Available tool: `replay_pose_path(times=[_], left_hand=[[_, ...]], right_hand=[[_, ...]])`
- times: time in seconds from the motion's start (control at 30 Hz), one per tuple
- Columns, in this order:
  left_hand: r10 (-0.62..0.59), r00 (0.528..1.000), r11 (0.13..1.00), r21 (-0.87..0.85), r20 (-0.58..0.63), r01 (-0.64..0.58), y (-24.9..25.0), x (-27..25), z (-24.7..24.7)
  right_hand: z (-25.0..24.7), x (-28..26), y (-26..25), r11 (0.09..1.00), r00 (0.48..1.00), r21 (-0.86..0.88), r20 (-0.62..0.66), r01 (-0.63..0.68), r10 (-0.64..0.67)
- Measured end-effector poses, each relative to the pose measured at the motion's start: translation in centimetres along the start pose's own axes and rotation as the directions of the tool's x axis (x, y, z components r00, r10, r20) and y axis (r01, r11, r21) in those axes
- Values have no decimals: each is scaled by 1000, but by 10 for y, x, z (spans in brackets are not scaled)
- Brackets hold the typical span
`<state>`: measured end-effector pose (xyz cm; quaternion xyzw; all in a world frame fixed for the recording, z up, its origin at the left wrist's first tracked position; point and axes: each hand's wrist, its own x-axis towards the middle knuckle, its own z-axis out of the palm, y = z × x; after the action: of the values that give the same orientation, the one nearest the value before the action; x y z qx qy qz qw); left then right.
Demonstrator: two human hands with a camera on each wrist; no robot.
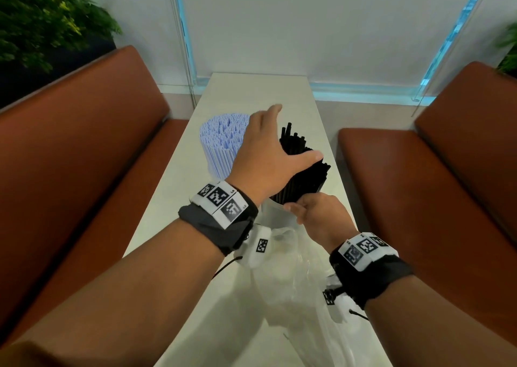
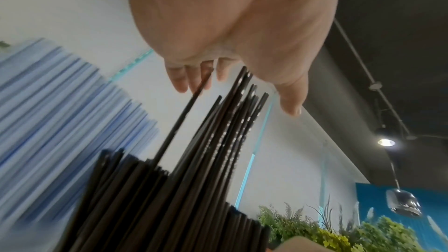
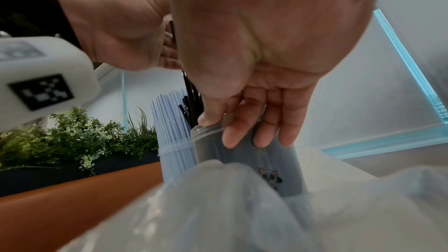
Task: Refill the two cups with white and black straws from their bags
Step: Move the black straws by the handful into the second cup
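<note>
A clear cup [image 3: 242,160] with a panda sticker holds a bundle of black straws [image 1: 307,176], some standing higher than the rest. My left hand [image 1: 268,154] lies flat over them, fingers straight, and the fingertips [image 2: 179,81] touch the tallest black straws [image 2: 194,179]. My right hand [image 1: 316,213] pinches that cup's near rim [image 1: 275,207], thumb at the rim and fingers [image 3: 261,133] down the outside. To the left a second clear cup [image 3: 177,156] is packed with white straws [image 1: 221,140]. Crumpled clear plastic bags [image 1: 291,268] lie in front of the cups.
The cups stand on a narrow white table [image 1: 251,92] that runs to a white wall. Brown padded benches flank it on the left [image 1: 84,143] and right [image 1: 447,171]. Green plants [image 1: 42,17] stand behind the left bench.
</note>
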<state>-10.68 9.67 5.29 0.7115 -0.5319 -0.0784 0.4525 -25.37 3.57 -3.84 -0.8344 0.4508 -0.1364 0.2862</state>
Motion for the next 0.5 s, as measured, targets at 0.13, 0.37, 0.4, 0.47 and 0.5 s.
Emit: replay_pose_path(times=[0.13, 0.37, 0.4, 0.47, 0.5], left_hand=[[181, 983, 974, 135, 24, -183, 11, 6, 0], [278, 947, 916, 252, 160, -312, -7, -6, 8], [268, 947, 911, 273, 176, -309, -7, -3, 5], [292, 945, 902, 286, 150, -324, -6, 4, 0], [326, 938, 896, 278, 122, -347, -5, 5, 0]], right_hand=[[-1, 0, -2, 1000, 1000, -31, 11, -1, 2], [-2, 0, -3, 1000, 1000, -14, 18, 8, -8], [-2, 0, -3, 1000, 1000, -21, 26, 4, -3], [-2, 1, -3, 999, 999, -36, 40, -12, 14], [-2, 1, -3, 999, 999, -36, 42, -19, 20]])
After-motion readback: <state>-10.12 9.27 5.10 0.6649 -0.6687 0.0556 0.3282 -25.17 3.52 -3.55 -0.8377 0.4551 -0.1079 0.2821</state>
